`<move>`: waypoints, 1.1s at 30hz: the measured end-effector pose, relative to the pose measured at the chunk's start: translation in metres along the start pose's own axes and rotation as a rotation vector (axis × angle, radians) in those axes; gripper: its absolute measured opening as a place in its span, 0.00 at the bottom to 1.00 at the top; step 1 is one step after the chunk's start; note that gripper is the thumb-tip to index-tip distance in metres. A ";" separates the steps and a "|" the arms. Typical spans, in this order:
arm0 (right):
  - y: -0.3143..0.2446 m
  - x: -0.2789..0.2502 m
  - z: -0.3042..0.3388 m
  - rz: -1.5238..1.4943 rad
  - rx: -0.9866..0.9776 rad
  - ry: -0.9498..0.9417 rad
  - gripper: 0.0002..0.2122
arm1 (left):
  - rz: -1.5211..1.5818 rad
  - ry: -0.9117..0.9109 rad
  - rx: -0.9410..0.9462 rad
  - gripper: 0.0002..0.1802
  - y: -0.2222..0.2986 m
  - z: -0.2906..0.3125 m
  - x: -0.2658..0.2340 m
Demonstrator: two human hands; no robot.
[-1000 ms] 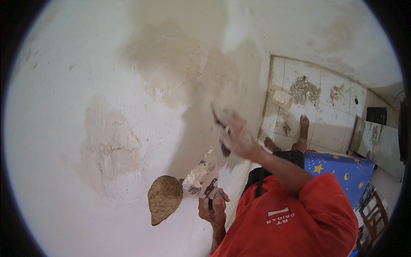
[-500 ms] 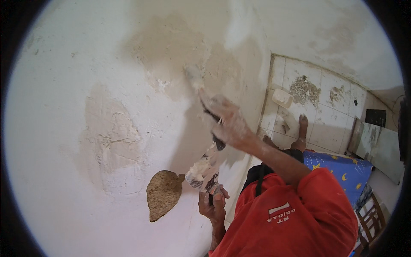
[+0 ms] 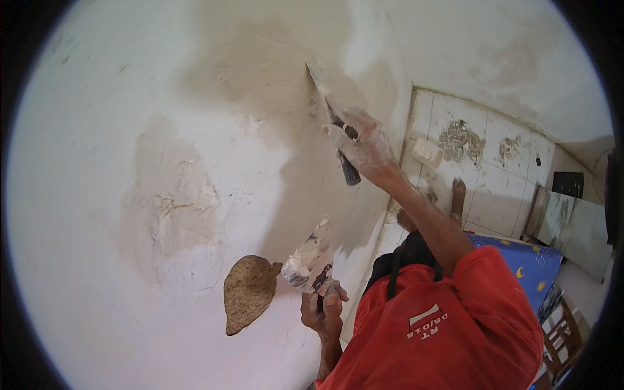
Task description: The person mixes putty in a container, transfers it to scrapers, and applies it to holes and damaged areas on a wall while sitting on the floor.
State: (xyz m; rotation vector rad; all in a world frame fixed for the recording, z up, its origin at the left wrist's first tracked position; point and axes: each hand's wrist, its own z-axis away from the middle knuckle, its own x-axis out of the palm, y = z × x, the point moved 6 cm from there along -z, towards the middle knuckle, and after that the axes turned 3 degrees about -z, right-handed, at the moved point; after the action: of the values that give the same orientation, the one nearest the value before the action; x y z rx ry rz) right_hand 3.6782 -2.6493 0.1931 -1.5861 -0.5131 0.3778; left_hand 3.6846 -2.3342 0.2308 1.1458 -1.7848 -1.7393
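Note:
My right hand (image 3: 367, 146) is closed around the black handle of a putty knife (image 3: 349, 170). Its thin blade meets a damp-looking beige patch (image 3: 247, 71) on the white wall, near the top. Lower down, my left hand (image 3: 323, 311) grips a second, wider putty knife (image 3: 320, 260), blade upward. White filler (image 3: 300, 263) and dark smears cover that blade; its handle is mostly hidden in my fingers. Pale dust coats my right hand. Left of the loaded blade, a rough brown leaf-shaped thing (image 3: 250, 294) shows against the wall.
Another beige patch of rough filler (image 3: 172, 201) marks the wall at left. On the tiled floor (image 3: 500, 188) are a whitish rectangular container (image 3: 427, 152) and crumbled debris (image 3: 463, 141). A blue star-patterned cloth (image 3: 520, 263), a pale panel (image 3: 578, 224) and a wooden chair (image 3: 564, 335) stand right.
My right hand has moved up and right with its putty knife, away from the loaded blade, and the knife's tip has gone higher on the wall. My left hand stays in place.

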 end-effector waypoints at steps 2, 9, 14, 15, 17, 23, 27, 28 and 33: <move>-0.002 0.009 0.020 0.041 -0.210 0.058 0.25 | -0.019 0.005 -0.010 0.16 -0.004 0.002 0.000; -0.008 0.040 0.112 0.100 -0.102 -0.224 0.24 | -0.034 0.021 -0.025 0.16 0.004 -0.006 0.004; 0.045 -0.023 0.136 -0.123 0.248 -0.333 0.18 | -0.101 0.002 -0.055 0.11 0.015 -0.023 0.022; 0.039 -0.037 0.134 -0.113 0.250 -0.337 0.18 | -0.092 0.007 -0.059 0.11 0.010 -0.028 0.024; 0.013 -0.071 0.123 -0.028 0.474 -0.239 0.14 | -0.218 -0.062 0.039 0.15 0.004 -0.041 0.033; -0.021 -0.111 0.114 0.001 0.272 -0.312 0.12 | -0.199 -0.133 0.029 0.11 0.024 -0.068 0.074; -0.045 -0.126 0.105 0.061 0.321 -0.407 0.11 | -0.203 -0.113 0.021 0.11 0.025 -0.067 0.096; -0.046 -0.131 0.101 0.063 0.320 -0.416 0.11 | -0.188 -0.106 0.021 0.10 0.027 -0.065 0.102; -0.047 -0.151 0.079 0.036 0.329 -0.582 0.10 | -0.354 -0.120 0.151 0.12 0.036 -0.062 0.119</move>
State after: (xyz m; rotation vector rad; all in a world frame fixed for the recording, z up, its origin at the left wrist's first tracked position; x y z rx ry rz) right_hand 3.5043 -2.6617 0.2239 -1.1544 -0.8176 0.9153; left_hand 3.6519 -2.4690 0.2444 1.5275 -1.9004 -1.9292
